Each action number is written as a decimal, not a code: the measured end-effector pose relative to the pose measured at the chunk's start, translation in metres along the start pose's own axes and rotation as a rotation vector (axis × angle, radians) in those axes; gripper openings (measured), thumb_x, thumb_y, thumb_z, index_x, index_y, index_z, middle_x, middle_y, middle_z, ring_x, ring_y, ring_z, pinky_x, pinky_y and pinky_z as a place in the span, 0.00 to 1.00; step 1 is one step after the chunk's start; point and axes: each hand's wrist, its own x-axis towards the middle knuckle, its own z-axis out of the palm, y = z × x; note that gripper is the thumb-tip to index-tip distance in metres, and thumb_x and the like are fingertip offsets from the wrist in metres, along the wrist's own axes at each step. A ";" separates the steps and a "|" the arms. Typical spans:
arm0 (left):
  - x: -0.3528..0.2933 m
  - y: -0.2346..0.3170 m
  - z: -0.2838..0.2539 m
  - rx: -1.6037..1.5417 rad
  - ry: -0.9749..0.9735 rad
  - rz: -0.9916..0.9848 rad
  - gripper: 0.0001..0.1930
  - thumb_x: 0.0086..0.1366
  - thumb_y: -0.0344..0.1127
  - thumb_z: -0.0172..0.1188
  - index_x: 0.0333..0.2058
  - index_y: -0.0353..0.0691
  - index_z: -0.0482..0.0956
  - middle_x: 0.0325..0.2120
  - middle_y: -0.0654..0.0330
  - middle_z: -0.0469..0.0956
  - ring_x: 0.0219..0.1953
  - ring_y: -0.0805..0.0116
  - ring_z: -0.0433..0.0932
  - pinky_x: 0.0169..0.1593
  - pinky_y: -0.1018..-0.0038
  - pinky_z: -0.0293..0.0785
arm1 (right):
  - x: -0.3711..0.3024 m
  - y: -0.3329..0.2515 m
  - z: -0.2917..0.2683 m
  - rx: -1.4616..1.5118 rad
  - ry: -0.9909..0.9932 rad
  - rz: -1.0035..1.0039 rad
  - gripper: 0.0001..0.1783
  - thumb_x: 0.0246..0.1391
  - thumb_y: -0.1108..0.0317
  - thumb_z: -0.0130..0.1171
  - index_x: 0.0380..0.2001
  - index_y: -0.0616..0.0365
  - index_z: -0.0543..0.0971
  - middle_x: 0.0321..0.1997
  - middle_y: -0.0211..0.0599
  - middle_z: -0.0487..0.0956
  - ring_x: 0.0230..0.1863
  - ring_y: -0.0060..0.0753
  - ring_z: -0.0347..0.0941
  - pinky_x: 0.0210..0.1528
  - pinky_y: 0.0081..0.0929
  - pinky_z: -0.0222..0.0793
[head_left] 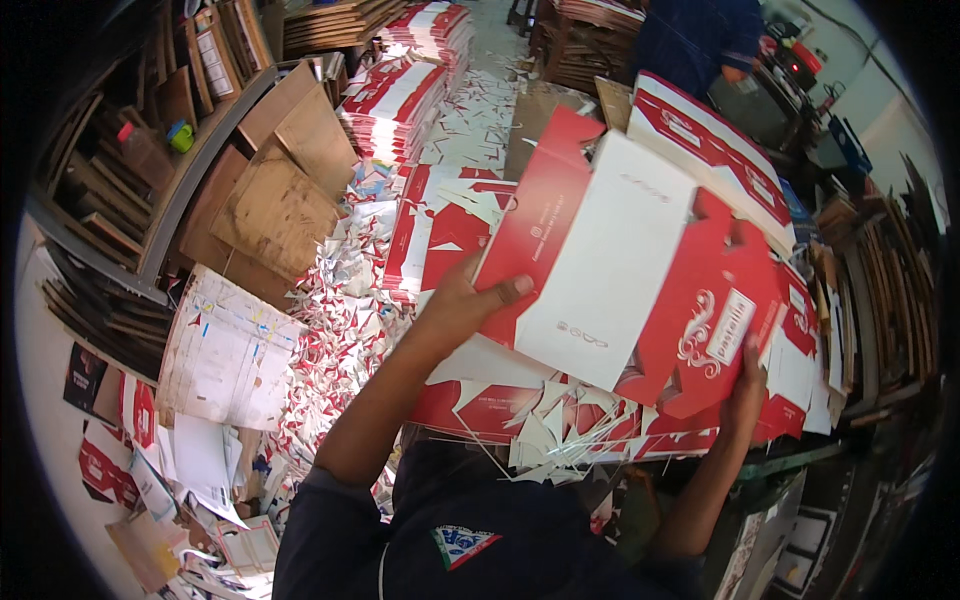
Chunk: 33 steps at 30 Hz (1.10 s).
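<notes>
A flat red-and-white cardboard box blank with notched, die-cut edges is held up at a tilt between my hands. Its left edge is in the grip of my left hand, the thumb lying on top and the other fingers hidden underneath. On the lower right corner my right hand is closed, its fingers partly hidden. Whether it is one blank or a thin stack, I cannot tell. Beneath it, cut scraps and more red-and-white sheets lie on the work surface. A pile of printed sheets sits just beyond.
Paper offcuts cover the floor to the left. Tall stacks of printed cardboard stand at the far left, near leaning wooden boards and a loaded shelf. Another person stands at the far right. Boards line the right side.
</notes>
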 end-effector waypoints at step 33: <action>-0.008 -0.023 -0.018 -0.501 -0.072 -0.530 0.24 0.64 0.42 0.62 0.54 0.33 0.73 0.48 0.53 0.80 0.47 0.61 0.81 0.51 0.61 0.79 | -0.065 -0.009 0.169 -0.811 -0.622 -0.770 0.32 0.43 0.59 0.75 0.51 0.58 0.75 0.52 0.45 0.75 0.54 0.49 0.71 0.56 0.41 0.66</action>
